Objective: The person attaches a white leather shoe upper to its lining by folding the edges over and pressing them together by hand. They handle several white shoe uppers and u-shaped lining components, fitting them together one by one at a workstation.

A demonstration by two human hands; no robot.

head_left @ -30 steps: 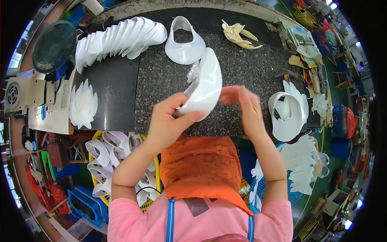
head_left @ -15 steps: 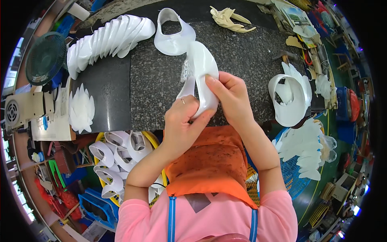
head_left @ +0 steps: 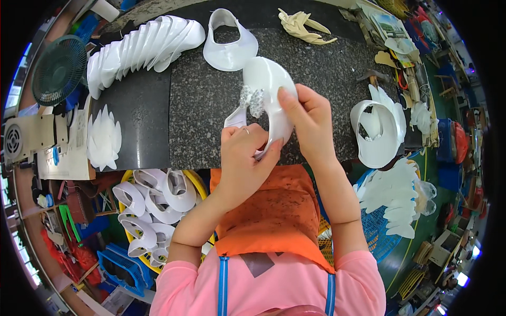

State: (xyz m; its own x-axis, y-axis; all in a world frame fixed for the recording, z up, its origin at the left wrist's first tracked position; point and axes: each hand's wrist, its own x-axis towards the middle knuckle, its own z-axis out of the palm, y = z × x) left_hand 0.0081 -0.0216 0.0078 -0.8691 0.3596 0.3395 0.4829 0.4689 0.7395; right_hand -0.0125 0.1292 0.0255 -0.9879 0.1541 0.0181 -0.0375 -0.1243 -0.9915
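A glossy white shoe upper (head_left: pixel 267 73) is held up above the dark speckled worktop (head_left: pixel 205 110), and silvery glitter decoration shows along its inner left side. My left hand (head_left: pixel 243 150) is closed on its lower end and strap, fingers curled around the edge. My right hand (head_left: pixel 312 118) pinches its right side, the thumb pressing on the outer face. Just beyond it, a second white upper (head_left: pixel 230 55) stands on the worktop. A row of nested white uppers (head_left: pixel 142 47) lies at the far left. Another white upper (head_left: pixel 377 152) lies on the right.
White leaf-shaped pieces (head_left: pixel 104 139) are stacked at the left. Beige strips (head_left: pixel 303 26) lie at the back, and a hammer (head_left: pixel 373 76) at the right. Below the worktop are a yellow basket (head_left: pixel 199 184) of white uppers and a blue basket (head_left: pixel 375 231) with white pieces.
The held upper has turned and opened, so more of its glitter decoration shows. My right hand has shifted slightly right, and my left hand has turned with the piece.
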